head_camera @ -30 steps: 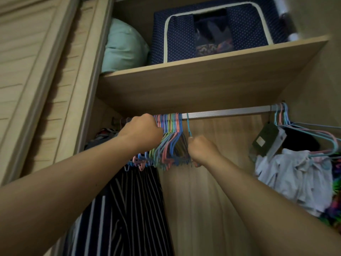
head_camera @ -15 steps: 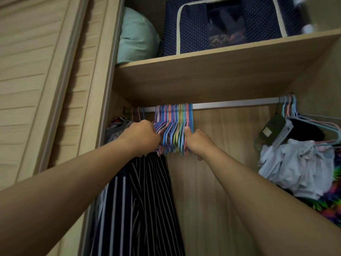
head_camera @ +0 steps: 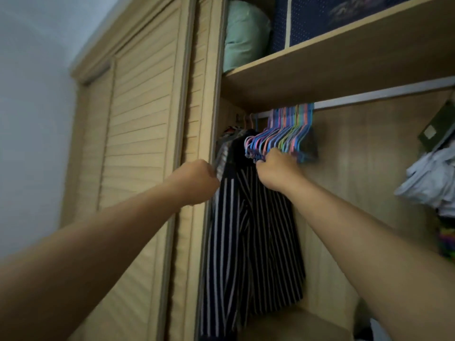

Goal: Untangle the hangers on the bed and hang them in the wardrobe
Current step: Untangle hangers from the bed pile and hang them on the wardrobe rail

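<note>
Since the earlier picture the left hand [head_camera: 197,179] has let go of the hangers [head_camera: 283,134] and come back toward the camera and to the left, while the right hand [head_camera: 277,169] has moved under the lower left end of the bunch. The view has also turned to the left, so more of the slatted door [head_camera: 138,143] shows.

Nearest are the two bare forearms, reaching up into the wardrobe. The left hand is clenched, at the edge of the door frame, and touches or pinches the left border of the striped garment [head_camera: 248,242]; I cannot tell whether it really holds the cloth. It is apart from the hangers, lower and to the left of them.

The right hand is a little farther in. Its fingers curl into the bottom of the hangers and grasp them, just above the striped garment.

The hangers are many thin coloured ones, pressed tightly together, with their hooks over the rod [head_camera: 384,96] near its left end. Above the rod is a shelf [head_camera: 332,70] with a green pillow [head_camera: 243,33] and a dark blue box [head_camera: 320,18]. Pale clothes [head_camera: 428,178] hang at the far right.
</note>
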The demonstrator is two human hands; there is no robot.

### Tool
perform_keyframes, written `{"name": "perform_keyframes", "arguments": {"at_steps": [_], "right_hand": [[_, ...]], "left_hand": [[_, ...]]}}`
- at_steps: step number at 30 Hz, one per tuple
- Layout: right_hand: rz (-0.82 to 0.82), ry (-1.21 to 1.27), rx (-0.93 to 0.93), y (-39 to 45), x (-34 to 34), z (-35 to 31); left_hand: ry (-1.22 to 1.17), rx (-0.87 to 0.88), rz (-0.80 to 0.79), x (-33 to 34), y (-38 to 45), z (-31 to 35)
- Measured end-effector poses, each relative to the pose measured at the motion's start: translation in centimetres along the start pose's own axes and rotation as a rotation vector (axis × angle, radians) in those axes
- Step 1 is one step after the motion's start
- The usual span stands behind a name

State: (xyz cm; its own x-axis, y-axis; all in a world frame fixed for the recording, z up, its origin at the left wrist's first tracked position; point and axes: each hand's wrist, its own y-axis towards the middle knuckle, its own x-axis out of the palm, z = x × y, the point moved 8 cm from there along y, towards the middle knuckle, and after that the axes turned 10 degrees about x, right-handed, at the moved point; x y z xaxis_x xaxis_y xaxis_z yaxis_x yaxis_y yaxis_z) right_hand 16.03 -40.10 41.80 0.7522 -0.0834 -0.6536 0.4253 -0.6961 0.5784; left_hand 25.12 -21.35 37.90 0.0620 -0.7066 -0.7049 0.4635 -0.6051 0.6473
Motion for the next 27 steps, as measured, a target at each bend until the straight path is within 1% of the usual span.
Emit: {"name": "perform_keyframes", "arguments": {"at_steps": [1,2,3,5,8,12,16,18,19,22,23,24,25,27], "right_hand": [[-0.097,0.006,-0.020,-2.0,1.5,-0.9],[-0.211,0.024,-0.039,-5.1,3.7,-2.5],[-0.253,0.023,-0.057,-6.6,4.9,-3.3],[-0.292,0.037,-0.105,-10.7,6.6,-6.1],[-0.314,0.094,-0.206,-17.1,7.8,-11.7],[-0.444,0.179,-0.369,-27.3,9.2,-20.1],[-0.639,0.311,-0.534,-42.6,11.6,-29.1],[-0.778,0.342,-0.579,-52.0,13.5,-32.5],[-0.863,0.341,-0.603,-58.0,14.6,-33.8],[-1.068,0.281,-0.658,-72.6,17.1,-35.9],[-1.171,0.239,-0.672,-79.7,17.9,-36.7],[-1.209,0.196,-0.658,-82.3,18.8,-36.4],[-1.254,0.149,-0.668,-86.9,19.4,-36.5],[-1.279,0.088,-0.690,-93.1,20.6,-36.5]], "left_hand": [[0.038,-0.020,-0.016,0.0,-1.8,-0.6],[0.099,-0.075,-0.038,-0.8,-4.9,-1.9],[0.123,-0.098,-0.045,-1.0,-6.1,-2.4],[0.173,-0.166,-0.042,-2.8,-9.6,-4.2],[0.244,-0.276,-0.013,-7.7,-15.7,-6.9],[0.345,-0.403,0.016,-15.0,-26.2,-10.6],[0.407,-0.622,0.043,-22.8,-42.8,-15.2],[0.426,-0.745,0.016,-25.9,-52.4,-17.6],[0.429,-0.819,-0.004,-27.4,-58.5,-18.6],[0.414,-0.991,-0.021,-31.1,-73.5,-21.0],[0.385,-1.096,-0.029,-33.0,-80.8,-21.3],[0.341,-1.146,-0.029,-33.3,-84.1,-21.8],[0.307,-1.224,-0.022,-34.3,-89.4,-21.8],[0.228,-1.313,0.014,-35.6,-97.3,-22.2]]}}
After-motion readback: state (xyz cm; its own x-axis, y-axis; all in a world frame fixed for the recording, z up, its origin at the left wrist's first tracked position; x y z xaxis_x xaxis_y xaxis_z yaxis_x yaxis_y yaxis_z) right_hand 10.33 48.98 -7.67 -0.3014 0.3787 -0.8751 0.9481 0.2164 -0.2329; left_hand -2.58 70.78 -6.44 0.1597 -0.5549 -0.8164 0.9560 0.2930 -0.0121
